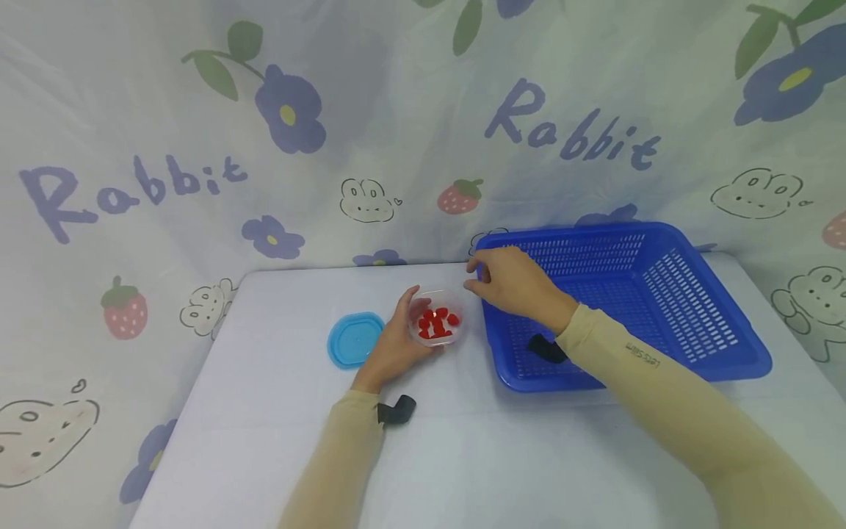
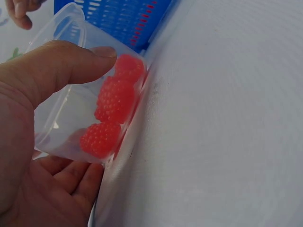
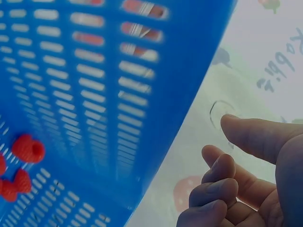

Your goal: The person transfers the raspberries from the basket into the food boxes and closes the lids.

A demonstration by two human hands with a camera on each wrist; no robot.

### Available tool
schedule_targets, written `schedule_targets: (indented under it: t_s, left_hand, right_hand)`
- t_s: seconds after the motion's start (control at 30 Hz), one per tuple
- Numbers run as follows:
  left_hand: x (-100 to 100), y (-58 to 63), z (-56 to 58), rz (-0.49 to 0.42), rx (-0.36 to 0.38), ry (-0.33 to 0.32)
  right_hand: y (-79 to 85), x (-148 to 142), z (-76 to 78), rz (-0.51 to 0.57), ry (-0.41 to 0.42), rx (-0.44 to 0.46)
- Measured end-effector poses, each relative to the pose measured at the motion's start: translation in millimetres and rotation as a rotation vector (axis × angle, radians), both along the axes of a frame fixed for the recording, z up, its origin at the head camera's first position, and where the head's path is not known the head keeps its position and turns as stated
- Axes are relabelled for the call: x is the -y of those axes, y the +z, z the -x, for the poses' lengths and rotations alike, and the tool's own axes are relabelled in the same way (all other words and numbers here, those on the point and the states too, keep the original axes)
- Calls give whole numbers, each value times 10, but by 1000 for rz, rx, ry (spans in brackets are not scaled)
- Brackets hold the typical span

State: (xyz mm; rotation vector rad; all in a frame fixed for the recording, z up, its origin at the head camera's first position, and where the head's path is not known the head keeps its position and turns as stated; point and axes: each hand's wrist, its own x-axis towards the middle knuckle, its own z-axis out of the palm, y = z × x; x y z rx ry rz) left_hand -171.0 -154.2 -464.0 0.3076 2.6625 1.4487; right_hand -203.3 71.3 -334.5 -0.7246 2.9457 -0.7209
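My left hand [image 1: 395, 344] holds a clear plastic tub [image 1: 456, 301] with several red raspberries [image 1: 438, 323] in it. In the left wrist view the thumb lies along the tub's wall and the fingers wrap beneath its far side; the raspberries [image 2: 116, 100] rest along the bottom. My right hand [image 1: 512, 283] hovers over the left rim of the blue basket [image 1: 694, 294]. In the right wrist view its fingers [image 3: 218, 187] are loosely bent, thumb apart, with nothing between them. Several raspberries [image 3: 28, 148] lie inside the basket, hidden behind the right arm in the head view.
A light blue lid [image 1: 355, 341] lies on the white table [image 1: 264, 411] left of the tub. The basket fills the table's right side. Behind the table hangs a patterned cloth [image 1: 396, 132] with rabbits and flowers. Black straps [image 1: 396, 410] sit at both wrists.
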Motion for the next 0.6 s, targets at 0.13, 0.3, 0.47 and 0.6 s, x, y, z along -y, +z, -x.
schedule_targets:
  t_s: [0.13,0.3,0.47,0.6]
  left_hand:
    - [1,-2,1,6,3,3]
    - [2,-19,9,10,-2,14]
    - [-4,-8,1,11,-5,22]
    - [-9,-2,-3,10,-11,22]
  right_hand:
    - [-4,-109,31,28,-9,12]
    - [0,-236,68,51,-28,16]
    - [-35,-336,114,25,-36,-8]
    - [-96,-407,182,-7,-44,-15]
